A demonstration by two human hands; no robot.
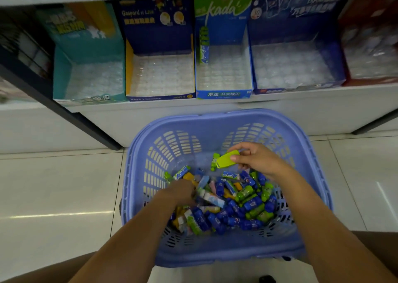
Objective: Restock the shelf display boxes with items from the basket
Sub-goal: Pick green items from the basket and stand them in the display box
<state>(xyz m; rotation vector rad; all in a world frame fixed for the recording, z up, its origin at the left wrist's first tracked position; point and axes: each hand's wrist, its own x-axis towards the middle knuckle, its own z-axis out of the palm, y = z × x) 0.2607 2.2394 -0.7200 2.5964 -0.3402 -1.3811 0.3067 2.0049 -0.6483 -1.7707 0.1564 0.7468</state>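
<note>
In basket (215, 115), R hand (259, 162) pinches green pack (226, 161) above pile (247, 205); L hand (178, 193) grip unclear.

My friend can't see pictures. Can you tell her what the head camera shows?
A person's right hand pinches a lime-green packet over a purple basket of small colourful packets, while the left hand reaches into the pile. Behind, display boxes on a shelf look nearly empty; one blue box holds a few green packets.
</note>
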